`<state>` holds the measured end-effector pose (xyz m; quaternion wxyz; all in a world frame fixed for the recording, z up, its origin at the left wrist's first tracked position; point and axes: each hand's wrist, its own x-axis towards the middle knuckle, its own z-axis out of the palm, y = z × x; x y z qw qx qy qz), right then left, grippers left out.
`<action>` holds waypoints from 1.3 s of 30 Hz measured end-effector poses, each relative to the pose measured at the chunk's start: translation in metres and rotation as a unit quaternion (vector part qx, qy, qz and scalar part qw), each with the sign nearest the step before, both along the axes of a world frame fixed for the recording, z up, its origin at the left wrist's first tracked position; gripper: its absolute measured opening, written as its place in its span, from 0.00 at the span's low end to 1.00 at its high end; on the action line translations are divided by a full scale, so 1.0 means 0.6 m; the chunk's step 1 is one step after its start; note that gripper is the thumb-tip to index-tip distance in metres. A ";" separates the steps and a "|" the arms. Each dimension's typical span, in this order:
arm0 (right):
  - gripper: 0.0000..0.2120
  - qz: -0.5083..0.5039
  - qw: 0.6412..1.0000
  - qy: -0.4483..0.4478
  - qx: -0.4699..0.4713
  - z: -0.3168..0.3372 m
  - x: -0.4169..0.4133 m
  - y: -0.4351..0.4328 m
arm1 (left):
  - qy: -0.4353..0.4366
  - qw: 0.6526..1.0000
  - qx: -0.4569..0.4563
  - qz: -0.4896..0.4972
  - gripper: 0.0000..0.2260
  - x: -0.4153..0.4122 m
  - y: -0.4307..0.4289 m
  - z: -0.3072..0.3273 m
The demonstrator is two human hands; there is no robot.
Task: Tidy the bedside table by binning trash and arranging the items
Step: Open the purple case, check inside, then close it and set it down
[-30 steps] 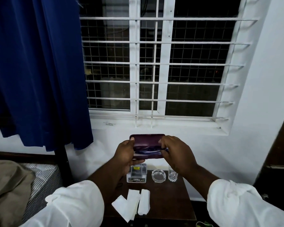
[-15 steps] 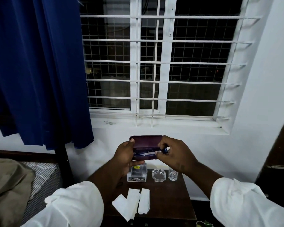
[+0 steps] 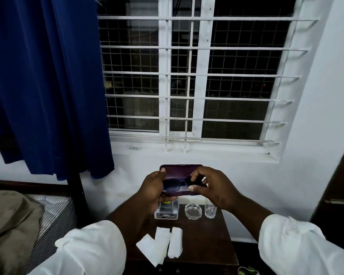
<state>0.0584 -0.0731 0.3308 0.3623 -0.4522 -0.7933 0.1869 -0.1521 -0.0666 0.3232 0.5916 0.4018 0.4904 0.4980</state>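
The barred window (image 3: pixel 202 86) fills the upper middle of the frame, dark behind its white grille, and the blue curtain (image 3: pixel 44 86) hangs down the whole upper left. At the lower left you see the bed (image 3: pixel 54 215), its striped mattress partly covered by a brown blanket (image 3: pixel 10 225). The dark wooden bedside table (image 3: pixel 207 241) sits at the bottom centre, against the white wall below the sill. Your two white sleeves come in from the bottom corners, and both forearms meet above the table's far edge. Your left hand (image 3: pixel 153 191) grips the left end of the open purple glasses case (image 3: pixel 180 169), thumb laid on the raised lid's edge and fingers curled under the base, so the case is held in the air just below the centre of the frame, above the table and not touching it. Your right hand (image 3: pixel 214 189) pinches the dark glasses (image 3: pixel 173 185) between thumb and curled fingers at the right part of the case; the glasses lie across its lower half. On the table's near side lie white folded tissues (image 3: pixel 159 245), side by side. Along the far edge, left to right, stand a small clear box (image 3: pixel 166 212), partly hidden by your left hand, a round glass ashtray (image 3: pixel 193 210), and a small drinking glass (image 3: pixel 210 210), each just beside the next.
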 end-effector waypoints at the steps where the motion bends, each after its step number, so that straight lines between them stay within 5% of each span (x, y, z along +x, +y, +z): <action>1: 0.08 0.004 1.000 0.002 0.000 0.000 0.001 0.000 | -0.001 1.000 0.001 -0.001 0.15 0.001 0.000 0.001; 17: 0.05 -0.046 0.999 -0.011 0.019 -0.005 -0.012 0.005 | -0.011 1.000 0.018 -0.005 0.14 0.004 -0.002 -0.002; 22: 0.04 -0.198 0.969 0.092 0.115 -0.020 -0.010 0.005 | -0.030 0.999 0.017 -0.007 0.13 -0.004 -0.004 -0.001; 25: 0.09 -0.235 0.939 0.233 -0.094 -0.020 -0.014 0.004 | -0.039 0.999 0.014 -0.007 0.13 -0.005 -0.004 -0.001; 28: 0.11 -0.113 0.847 0.413 -0.315 -0.014 -0.024 -0.010 | -0.036 0.999 0.006 -0.020 0.14 -0.006 -0.004 0.000; 33: 0.15 -0.075 0.807 0.468 -0.353 -0.012 -0.028 -0.013 | -0.033 0.997 -0.018 -0.062 0.20 -0.013 -0.002 0.004; 39: 0.19 -0.086 0.804 0.466 -0.358 -0.015 -0.026 -0.001 | -0.039 0.996 -0.037 -0.075 0.24 -0.016 0.004 -0.002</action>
